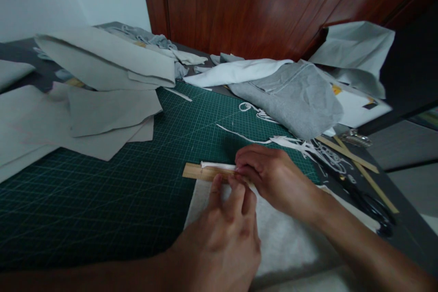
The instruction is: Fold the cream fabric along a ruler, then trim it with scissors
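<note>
A wooden ruler [192,171] lies across the upper edge of a pale cloth [280,237] on the green cutting mat [102,200]. Along the ruler's far side runs a narrow white folded strip [217,165]. My left hand [229,223] rests on the ruler and cloth, its fingers spread and fingertips pressing down. The right end of the strip is pinched in my right hand [263,173], whose fingers are closed at the ruler's edge.
Paper pattern pieces [112,109] cover the left side. Grey cloth [294,96] and white cloth [239,72] lie at the back. White cords [290,142], black scissors [372,210] and wooden strips [369,178] are at the right.
</note>
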Action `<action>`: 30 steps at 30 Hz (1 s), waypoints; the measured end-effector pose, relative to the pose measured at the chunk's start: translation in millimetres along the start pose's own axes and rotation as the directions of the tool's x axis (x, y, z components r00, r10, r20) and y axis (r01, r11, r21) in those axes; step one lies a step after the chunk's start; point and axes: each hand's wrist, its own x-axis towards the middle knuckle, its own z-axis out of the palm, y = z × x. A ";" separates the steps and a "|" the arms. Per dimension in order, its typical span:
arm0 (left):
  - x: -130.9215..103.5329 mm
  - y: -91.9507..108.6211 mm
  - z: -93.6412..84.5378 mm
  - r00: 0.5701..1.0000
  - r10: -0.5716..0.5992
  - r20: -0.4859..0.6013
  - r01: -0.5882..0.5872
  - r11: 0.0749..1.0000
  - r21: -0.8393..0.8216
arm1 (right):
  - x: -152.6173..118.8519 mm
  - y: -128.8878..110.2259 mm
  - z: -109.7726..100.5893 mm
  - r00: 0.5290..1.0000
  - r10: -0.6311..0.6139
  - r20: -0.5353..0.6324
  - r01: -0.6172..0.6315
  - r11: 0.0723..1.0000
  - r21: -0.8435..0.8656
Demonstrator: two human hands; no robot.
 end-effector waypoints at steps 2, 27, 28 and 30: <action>-0.9 -0.4 -0.1 1.000 0.008 -0.004 -0.008 1.000 0.002 | -0.9 -0.2 -3.1 1.000 -0.006 0.026 0.006 1.000 -0.019; -1.7 -4.9 3.3 0.998 0.041 0.050 -0.041 0.999 0.006 | -39.7 15.1 -24.0 0.994 0.106 0.024 -0.099 0.975 -0.197; -1.7 -4.3 2.7 0.998 0.032 0.051 -0.033 0.999 0.014 | -40.6 15.4 -23.8 0.992 0.122 0.016 -0.117 0.974 -0.196; -1.3 -3.8 1.3 0.997 0.038 0.062 -0.039 0.999 0.018 | -43.5 16.8 -25.1 0.986 0.167 -0.028 -0.170 0.970 -0.173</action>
